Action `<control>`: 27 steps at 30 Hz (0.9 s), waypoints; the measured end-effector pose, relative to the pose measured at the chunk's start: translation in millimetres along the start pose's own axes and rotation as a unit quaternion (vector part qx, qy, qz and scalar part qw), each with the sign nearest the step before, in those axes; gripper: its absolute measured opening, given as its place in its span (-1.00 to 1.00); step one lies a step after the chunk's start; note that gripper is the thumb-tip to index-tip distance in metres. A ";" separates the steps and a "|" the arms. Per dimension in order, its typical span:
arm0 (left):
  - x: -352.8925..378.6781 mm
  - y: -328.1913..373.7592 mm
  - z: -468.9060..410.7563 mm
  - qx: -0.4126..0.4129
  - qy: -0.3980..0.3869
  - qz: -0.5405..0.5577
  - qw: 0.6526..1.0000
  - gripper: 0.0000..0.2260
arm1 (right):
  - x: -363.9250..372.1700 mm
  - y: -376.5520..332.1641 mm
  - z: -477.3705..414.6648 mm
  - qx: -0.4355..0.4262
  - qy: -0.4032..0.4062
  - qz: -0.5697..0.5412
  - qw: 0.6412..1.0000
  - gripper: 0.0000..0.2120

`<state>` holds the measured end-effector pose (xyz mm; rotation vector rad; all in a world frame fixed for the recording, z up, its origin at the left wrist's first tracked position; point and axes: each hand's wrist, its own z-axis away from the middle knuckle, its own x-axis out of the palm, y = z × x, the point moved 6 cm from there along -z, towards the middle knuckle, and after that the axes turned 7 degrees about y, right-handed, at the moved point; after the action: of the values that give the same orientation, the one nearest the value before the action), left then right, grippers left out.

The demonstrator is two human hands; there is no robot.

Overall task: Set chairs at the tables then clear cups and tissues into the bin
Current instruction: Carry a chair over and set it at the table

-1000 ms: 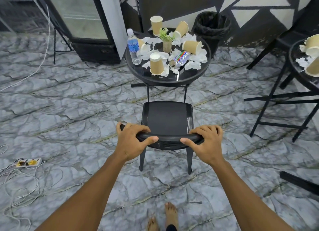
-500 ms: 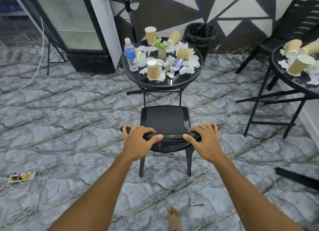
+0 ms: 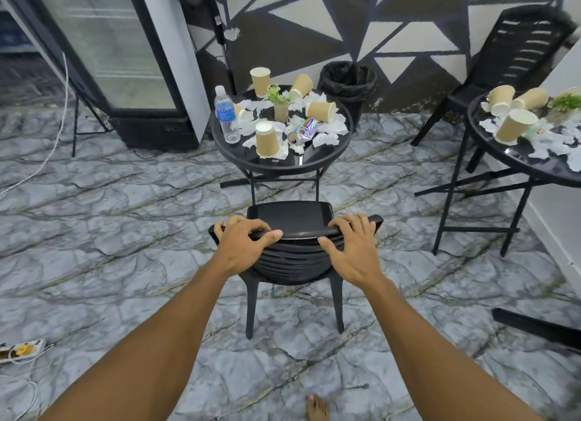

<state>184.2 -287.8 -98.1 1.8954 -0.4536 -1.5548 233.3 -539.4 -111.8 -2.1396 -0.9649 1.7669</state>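
A black plastic chair (image 3: pixel 289 214) stands on the floor, its seat front at the legs of a round black glass table (image 3: pixel 283 166). My left hand (image 3: pixel 242 247) curls over the left of the chair's top rail. My right hand (image 3: pixel 352 250) lies over the right of the rail, fingers draped across it and thumb under. On the table are several brown paper cups (image 3: pixel 267 139), some upright and some on their sides, among crumpled white tissues (image 3: pixel 327 137). A black-lined bin (image 3: pixel 347 81) stands behind the table by the wall.
The table also holds a water bottle (image 3: pixel 226 115), a drink can (image 3: pixel 303 131) and a small plant (image 3: pixel 279 106). A second littered table (image 3: pixel 534 170) with another chair (image 3: pixel 515 52) is at the right. A fridge (image 3: pixel 110 59) stands far left, a power strip (image 3: pixel 22 350) near left.
The view has lifted and drawn back, showing more of the right table and wall. Both hands stay on the chair's top rail. My right fingers have straightened a little.
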 end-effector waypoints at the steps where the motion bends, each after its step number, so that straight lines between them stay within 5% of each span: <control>1: 4.6 -1.5 8.1 0.002 0.006 -0.004 1.000 -0.54 | 0.1 2.5 3.6 -0.004 0.002 -0.006 1.000 -0.48; 10: 12.4 8.1 36.3 -0.002 -0.014 -0.046 0.999 -0.54 | -8.5 13.0 27.2 0.001 0.001 0.008 1.000 -0.48; 15: 10.6 28.5 40.7 -0.021 -0.013 -0.082 0.996 -0.69 | -23.0 10.2 24.1 0.023 -0.080 -0.014 0.996 -0.44; 18: 14.7 62.3 41.5 0.033 -0.015 -0.082 0.996 -0.72 | -41.7 20.5 27.9 0.055 -0.130 -0.055 0.988 -0.44; 27: 98.8 194.5 55.7 0.138 -0.108 -0.081 0.981 -0.65 | -126.2 100.7 53.8 0.128 -0.117 -0.005 0.985 -0.60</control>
<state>179.4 -507.3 -48.0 2.0190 -0.6526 -1.8984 209.6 -704.7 -79.1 -1.7986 -0.7471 2.0457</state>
